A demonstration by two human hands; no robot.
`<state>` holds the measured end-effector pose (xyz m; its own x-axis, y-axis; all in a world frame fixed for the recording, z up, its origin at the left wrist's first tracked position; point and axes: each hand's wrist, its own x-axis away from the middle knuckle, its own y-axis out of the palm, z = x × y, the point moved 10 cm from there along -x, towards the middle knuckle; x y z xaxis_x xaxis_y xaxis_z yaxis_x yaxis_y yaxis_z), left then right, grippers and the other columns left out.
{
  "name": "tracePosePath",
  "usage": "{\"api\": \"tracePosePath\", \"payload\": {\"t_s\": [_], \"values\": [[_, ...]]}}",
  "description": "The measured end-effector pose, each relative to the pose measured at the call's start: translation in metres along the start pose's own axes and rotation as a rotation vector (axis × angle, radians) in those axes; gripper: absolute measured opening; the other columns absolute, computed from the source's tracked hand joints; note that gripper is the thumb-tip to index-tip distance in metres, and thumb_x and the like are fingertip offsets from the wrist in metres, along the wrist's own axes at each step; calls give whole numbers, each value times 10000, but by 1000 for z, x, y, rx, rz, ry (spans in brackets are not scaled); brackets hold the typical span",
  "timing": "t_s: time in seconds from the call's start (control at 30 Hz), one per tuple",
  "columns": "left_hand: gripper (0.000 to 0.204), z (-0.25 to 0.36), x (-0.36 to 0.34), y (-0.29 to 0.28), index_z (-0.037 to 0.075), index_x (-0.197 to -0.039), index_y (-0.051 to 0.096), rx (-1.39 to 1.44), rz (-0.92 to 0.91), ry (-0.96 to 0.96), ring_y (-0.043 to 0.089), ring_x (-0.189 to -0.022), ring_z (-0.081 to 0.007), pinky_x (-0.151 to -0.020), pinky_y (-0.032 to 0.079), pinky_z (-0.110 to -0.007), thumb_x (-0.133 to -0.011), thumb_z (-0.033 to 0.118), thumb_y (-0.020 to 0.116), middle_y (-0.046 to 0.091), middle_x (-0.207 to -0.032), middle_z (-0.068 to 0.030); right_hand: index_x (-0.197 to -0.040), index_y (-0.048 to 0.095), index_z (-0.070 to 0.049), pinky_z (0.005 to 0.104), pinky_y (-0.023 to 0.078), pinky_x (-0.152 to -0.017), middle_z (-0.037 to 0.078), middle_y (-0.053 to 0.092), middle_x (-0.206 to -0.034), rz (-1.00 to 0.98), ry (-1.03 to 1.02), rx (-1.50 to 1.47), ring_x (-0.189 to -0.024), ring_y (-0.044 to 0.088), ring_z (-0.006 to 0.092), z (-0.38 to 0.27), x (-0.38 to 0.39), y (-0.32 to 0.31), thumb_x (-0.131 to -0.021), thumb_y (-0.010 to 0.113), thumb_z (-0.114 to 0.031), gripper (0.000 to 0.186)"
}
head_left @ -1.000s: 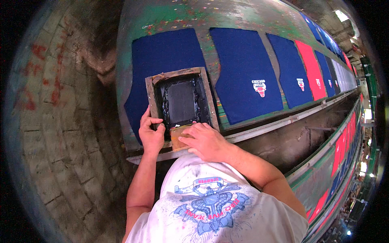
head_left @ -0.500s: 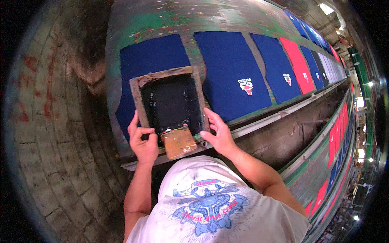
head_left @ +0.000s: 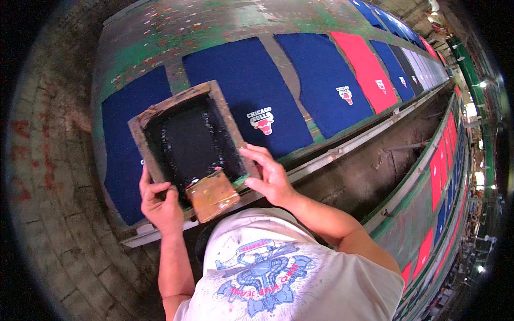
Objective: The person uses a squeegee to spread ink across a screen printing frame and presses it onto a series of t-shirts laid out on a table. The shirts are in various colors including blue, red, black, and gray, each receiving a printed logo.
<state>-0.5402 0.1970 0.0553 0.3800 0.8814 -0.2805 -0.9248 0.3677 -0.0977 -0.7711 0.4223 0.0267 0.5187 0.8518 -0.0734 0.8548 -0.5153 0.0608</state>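
My left hand (head_left: 163, 208) is clamped on the near left corner, my right hand (head_left: 270, 179) on the near right side, of a rectangular brown wooden frame (head_left: 229, 125) with dark mesh. Step, as I judge it: carrying; frame tilted, apparently raised, partly over the leftmost navy fabric panel (head_left: 126, 117). Next move calls for an even grip: the flat tan block (head_left: 212, 197) at its near end, unheld, could slide. Obstacle: printed navy fabric panel (head_left: 241, 69) right of it; red fabric panel (head_left: 364, 64) farther right.
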Motion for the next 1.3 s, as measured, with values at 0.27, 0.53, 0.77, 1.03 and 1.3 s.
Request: {"api": "tracePosePath", "payload": {"t_s": [0.27,0.53,0.77,1.03,1.3], "values": [[140,-7,36,157,32,-867,731,-43,-30,-3,533,-1589,-382,-1320,369,-488,-810,-96,718,572,-1685,-300,-1694,510,-23,417,354,-1342,153,490,-1690,133,64,129,-1603,456,274,4,22,-151,-959,781,-88,786],[160,-46,52,200,36,-864,723,71,-48,-164,502,-1624,-364,-1321,365,-468,-816,-115,704,550,-1712,-289,-1705,459,14,438,332,-1360,186,512,-1666,151,147,141,-1596,467,300,18,26,-190,-959,784,-117,824],[193,-59,55,206,29,-887,707,96,-53,-244,533,-1602,-340,-1315,387,-446,-823,-153,700,544,-1725,-272,-1714,438,22,436,328,-1362,193,508,-1680,125,164,136,-1604,465,299,19,23,-197,-968,776,-103,829],[167,-64,57,208,38,-870,738,83,-36,-284,546,-1589,-319,-1304,391,-424,-813,-117,718,578,-1698,-269,-1735,412,19,434,338,-1353,183,502,-1698,140,211,50,-1599,470,287,27,25,-201,-967,780,-111,861],[156,-64,56,210,39,-864,739,83,-60,-264,548,-1587,-332,-1310,382,-429,-815,-108,716,583,-1694,-269,-1742,399,20,432,349,-1343,185,502,-1692,152,203,44,-1593,475,281,28,25,-202,-969,761,-90,860]]}}
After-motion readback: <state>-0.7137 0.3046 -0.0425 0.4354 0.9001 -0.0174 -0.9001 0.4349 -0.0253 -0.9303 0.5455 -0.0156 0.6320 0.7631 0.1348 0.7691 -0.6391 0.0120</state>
